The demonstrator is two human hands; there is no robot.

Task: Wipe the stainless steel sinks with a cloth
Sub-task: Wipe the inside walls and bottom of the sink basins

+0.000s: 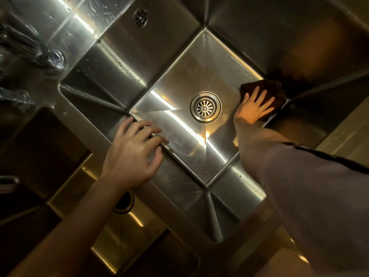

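Note:
A deep stainless steel sink fills the middle of the view, with a round drain strainer in its floor. My right hand lies flat, fingers spread, pressing a dark brown cloth onto the sink floor at its right edge, beside the drain. My left hand rests on the steel divider rim between the two sinks, fingers curled over its edge, holding nothing. A second sink lies to the lower left, mostly in shadow, its drain partly hidden by my left forearm.
A chrome tap stands at the upper left by the back rim. An overflow grille sits in the back wall. Water drops and specks dot the left wall. My right sleeve covers the lower right.

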